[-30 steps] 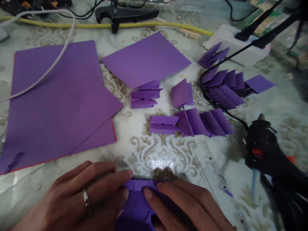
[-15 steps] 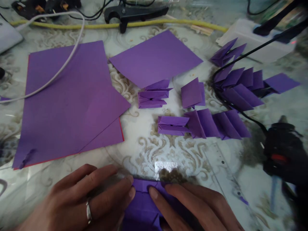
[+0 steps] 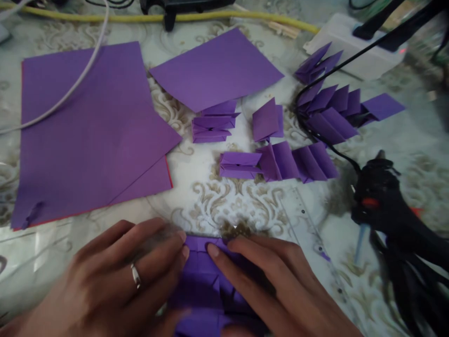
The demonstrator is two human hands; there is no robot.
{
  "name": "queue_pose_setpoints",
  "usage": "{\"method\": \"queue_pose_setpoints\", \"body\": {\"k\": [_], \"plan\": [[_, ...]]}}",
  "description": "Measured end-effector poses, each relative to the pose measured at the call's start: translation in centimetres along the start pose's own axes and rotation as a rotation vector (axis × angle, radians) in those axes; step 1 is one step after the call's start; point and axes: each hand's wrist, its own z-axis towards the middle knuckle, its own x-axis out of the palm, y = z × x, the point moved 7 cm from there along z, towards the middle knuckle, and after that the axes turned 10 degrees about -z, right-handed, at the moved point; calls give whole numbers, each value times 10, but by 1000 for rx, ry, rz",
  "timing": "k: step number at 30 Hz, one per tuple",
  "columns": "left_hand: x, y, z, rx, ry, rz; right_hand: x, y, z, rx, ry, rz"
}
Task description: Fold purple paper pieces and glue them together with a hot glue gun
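Note:
A creased sheet of purple paper lies at the bottom centre, under both hands. My left hand, with a ring on one finger, is closed on its left side, the fingertips at the upper left corner. From the other side my right hand holds the paper, its index fingertip on the folded top strip and another finger at the top edge. The lower part of the paper and the thumbs are partly hidden. Beyond the hands stand folded purple paper pieces, some joined in a row.
Purple sheets lie at the left, with a loose purple sheet behind. A black glue gun rests at the right beside a clear ruler. A white power strip, a yellow cable and a white cable cross the back.
The camera view has shifted, so most things on the table appear higher and further left. Both hands stay on the creased paper, and more of its lower part shows.

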Motion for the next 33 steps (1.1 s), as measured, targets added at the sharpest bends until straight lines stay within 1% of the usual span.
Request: {"method": "queue_pose_setpoints", "body": {"k": [1, 3, 6, 13, 19, 25, 29, 33], "plan": [[2, -2, 4, 2, 29, -1, -2, -1, 1, 17, 14, 29], [3, -6, 11, 9, 29, -16, -7, -2, 3, 55, -13, 87], [2, -9, 18, -16, 3, -20, -6, -1, 5, 83, 3, 146], [4, -7, 15, -15, -20, -21, -6, 1, 8, 129, -81, 194], [4, -4, 13, 28, -41, -35, -5, 2, 9, 151, -115, 194], [3, -5, 6, 57, -72, 45, -6, 3, 9, 136, -110, 142], [6, -6, 4, 74, -74, 87, -5, 5, 8, 124, -119, 102], [8, -3, 4, 63, -53, 67, -6, 5, 7, 102, -155, 75]]}}
